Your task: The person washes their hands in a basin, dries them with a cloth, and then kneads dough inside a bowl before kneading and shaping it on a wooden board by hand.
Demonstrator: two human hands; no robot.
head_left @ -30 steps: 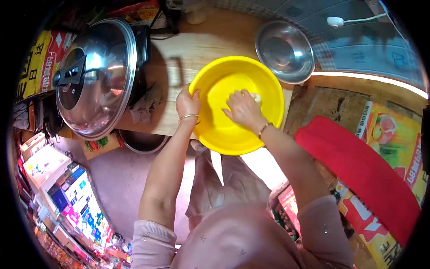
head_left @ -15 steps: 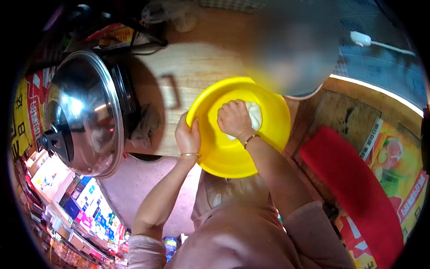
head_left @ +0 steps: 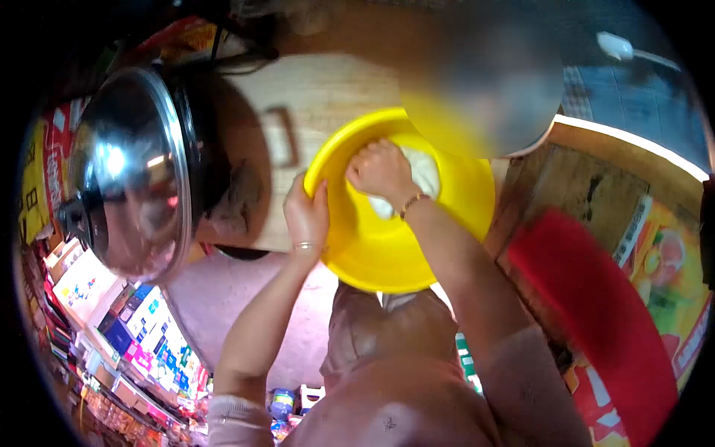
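Observation:
A yellow basin [head_left: 357, 257] stands at the edge of a wooden table, in front of my body. My left hand [head_left: 306, 216] grips its left rim, thumb inside and fingers outside. In the basin lies a lump of white dough [head_left: 423, 175], smooth and rounded. My right hand [head_left: 381, 173] is closed in a fist against the dough's left side and covers part of it; the undersides of its fingers are hidden.
A big pan with a shiny domed lid [head_left: 130, 171] stands to the left. A blurred round shape [head_left: 484, 82] overlaps the basin's far right. A red padded object [head_left: 596, 320] and printed cardboard [head_left: 663, 268] are at right. The wooden tabletop [head_left: 320, 89] extends beyond.
My right fist has shifted slightly left and up over the dough, and more of the dough shows at its right. The view has tilted a little. My left hand keeps the rim.

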